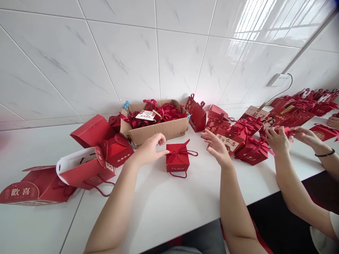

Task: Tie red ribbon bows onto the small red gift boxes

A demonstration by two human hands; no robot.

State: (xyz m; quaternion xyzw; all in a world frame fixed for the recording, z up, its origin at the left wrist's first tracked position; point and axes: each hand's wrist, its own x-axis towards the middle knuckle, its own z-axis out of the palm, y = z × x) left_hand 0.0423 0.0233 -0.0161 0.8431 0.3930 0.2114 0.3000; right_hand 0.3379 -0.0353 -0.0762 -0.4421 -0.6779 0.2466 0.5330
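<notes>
A small red gift box (pixel 178 163) stands upright on the white table in front of me. A thin red ribbon (pixel 178 153) is tied in a bow across its top, and a red cord loop hangs at its front. My left hand (pixel 150 148) is at the box's left side, thumb apart from the bent fingers. Its thumb tip reaches the box's top left edge; whether it touches the ribbon I cannot tell. To the right of the box my right hand (pixel 217 148) hovers with fingers spread, holding nothing.
Behind the box is a cardboard box (pixel 159 132) full of red ribbons. Several red gift boxes (pixel 87 165) lie to the left. More tied boxes (pixel 251 150) crowd the right, where another person's hands (pixel 280 139) work. A power strip (pixel 278 80) is on the tiled wall.
</notes>
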